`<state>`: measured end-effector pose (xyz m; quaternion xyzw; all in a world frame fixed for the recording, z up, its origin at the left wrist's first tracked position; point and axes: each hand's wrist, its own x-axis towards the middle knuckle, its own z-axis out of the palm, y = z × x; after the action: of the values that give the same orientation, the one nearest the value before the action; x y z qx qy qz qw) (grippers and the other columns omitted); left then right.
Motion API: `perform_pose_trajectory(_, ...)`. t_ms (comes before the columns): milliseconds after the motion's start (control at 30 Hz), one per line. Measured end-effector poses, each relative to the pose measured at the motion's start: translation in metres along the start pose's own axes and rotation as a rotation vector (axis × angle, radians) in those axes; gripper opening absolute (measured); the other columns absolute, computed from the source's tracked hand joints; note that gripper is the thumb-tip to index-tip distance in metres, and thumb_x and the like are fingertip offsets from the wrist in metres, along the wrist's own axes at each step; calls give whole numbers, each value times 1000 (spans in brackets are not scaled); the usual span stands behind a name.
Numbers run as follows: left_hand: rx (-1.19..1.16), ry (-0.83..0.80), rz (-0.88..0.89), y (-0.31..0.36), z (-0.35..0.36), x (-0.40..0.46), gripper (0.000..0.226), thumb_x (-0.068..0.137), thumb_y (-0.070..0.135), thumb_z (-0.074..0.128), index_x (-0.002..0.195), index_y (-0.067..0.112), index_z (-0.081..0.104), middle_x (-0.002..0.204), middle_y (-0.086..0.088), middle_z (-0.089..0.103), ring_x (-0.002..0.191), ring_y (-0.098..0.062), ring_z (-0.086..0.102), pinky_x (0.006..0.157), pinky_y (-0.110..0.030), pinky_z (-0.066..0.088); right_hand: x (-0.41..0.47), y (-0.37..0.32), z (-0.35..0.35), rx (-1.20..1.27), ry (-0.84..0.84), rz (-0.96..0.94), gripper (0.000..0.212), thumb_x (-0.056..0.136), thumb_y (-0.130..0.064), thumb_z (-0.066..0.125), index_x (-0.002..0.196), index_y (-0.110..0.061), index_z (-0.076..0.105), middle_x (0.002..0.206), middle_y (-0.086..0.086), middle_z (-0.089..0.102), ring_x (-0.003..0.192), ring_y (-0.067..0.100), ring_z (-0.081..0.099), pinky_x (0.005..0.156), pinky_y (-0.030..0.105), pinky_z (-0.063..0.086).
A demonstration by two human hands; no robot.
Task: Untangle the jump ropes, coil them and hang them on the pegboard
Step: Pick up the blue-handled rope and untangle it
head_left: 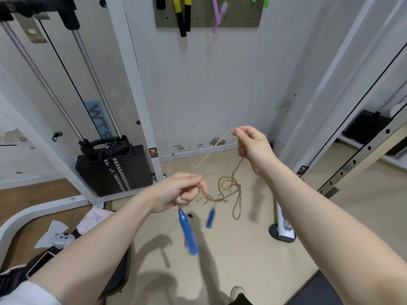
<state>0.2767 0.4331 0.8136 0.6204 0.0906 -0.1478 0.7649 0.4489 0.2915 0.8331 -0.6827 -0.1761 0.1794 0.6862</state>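
A tan jump rope (229,186) with two blue handles hangs between my hands in a loose tangle of loops. My left hand (180,190) pinches the rope low at centre, and one blue handle (187,232) dangles right below it. The second blue handle (210,217) hangs a little to the right. My right hand (253,144) pinches the rope higher up, and a taut stretch runs between the hands. The green pegboard (240,16) on the wall above holds ropes with black-and-yellow (182,16), purple (218,16) and green handles (259,1).
A weight stack (114,170) with cables and a white frame stands at left. A white stand with a round base (283,232) sits on the floor at right. Paper and a bag (57,236) lie at lower left. My shoe (237,291) shows at the bottom.
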Motion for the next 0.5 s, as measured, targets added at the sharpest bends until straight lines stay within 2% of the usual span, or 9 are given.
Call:
perform_pose_trajectory(67, -137, -49, 181, 12, 3, -6, 24, 90, 26, 52, 92, 19, 75, 51, 1, 50, 28, 0, 24, 36, -16, 13, -1, 15, -4, -325, -18, -26, 21, 93, -18, 55, 72, -17, 59, 41, -14, 47, 38, -2, 38, 47, 18, 28)
perform_pose_trajectory(100, -166, -51, 261, 17, 3, -7, 22, 86, 23, 57, 102, 25, 73, 59, 0, 58, 28, 0, 26, 34, -14, 16, -4, 24, -5, -466, -91, -6, 23, 92, -22, 56, 70, -18, 60, 45, -12, 47, 40, -1, 39, 47, 19, 29)
perform_pose_trajectory(133, -177, -29, 322, 21, 2, -7, 30, 84, 20, 59, 110, 30, 69, 68, 1, 63, 28, 0, 28, 33, -12, 18, -9, 31, -3, -574, -189, 36, 27, 93, -26, 56, 68, -18, 60, 49, -9, 46, 40, 3, 40, 45, 19, 30)
perform_pose_trajectory(200, -196, 96, 392, 26, -1, -3, 43, 90, 7, 51, 123, 35, 56, 83, 0, 69, 29, -4, 34, 31, -12, 21, -20, 44, 6, -738, -378, 134, 35, 96, -33, 49, 66, -17, 59, 53, 3, 43, 36, 8, 41, 40, 17, 33)
perform_pose_trajectory(267, -222, 298, 397, 24, -5, 2, 47, 97, 2, 36, 131, 33, 44, 93, -2, 71, 34, -7, 46, 32, -13, 30, -34, 49, 19, -803, -582, 275, 37, 99, -36, 39, 77, -15, 60, 57, 8, 42, 35, 9, 46, 40, 15, 38)
perform_pose_trajectory(300, -251, 382, 393, 22, -7, 3, 49, 98, 0, 32, 136, 31, 39, 100, -5, 70, 42, -9, 56, 38, -13, 39, -41, 51, 24, -802, -702, 374, 36, 101, -36, 33, 92, -15, 61, 60, 8, 43, 38, 10, 50, 44, 17, 43)
perform_pose_trajectory(367, -318, 490, 385, 12, -17, 8, 55, 98, -7, 27, 142, 26, 33, 119, -11, 63, 76, -17, 70, 68, -20, 56, -52, 53, 30, -834, -923, 522, 40, 101, -40, 28, 131, -22, 47, 66, 6, 45, 42, 15, 55, 51, 26, 49)
perform_pose_trajectory(433, -328, 571, 345, -1, -28, 12, 66, 93, -17, 22, 144, 25, 29, 135, -11, 51, 110, -25, 61, 98, -29, 47, -57, 51, 31, -844, -1042, 585, 45, 100, -40, 35, 143, -34, 25, 68, 6, 48, 38, 16, 54, 49, 27, 50)
perform_pose_trajectory(500, -274, 623, 287, -10, -38, 13, 76, 88, -23, 20, 145, 25, 27, 143, -7, 44, 124, -26, 50, 109, -35, 35, -56, 43, 28, -861, -1095, 608, 60, 96, -28, 50, 144, -40, 16, 68, 5, 54, 34, 13, 51, 44, 24, 49)
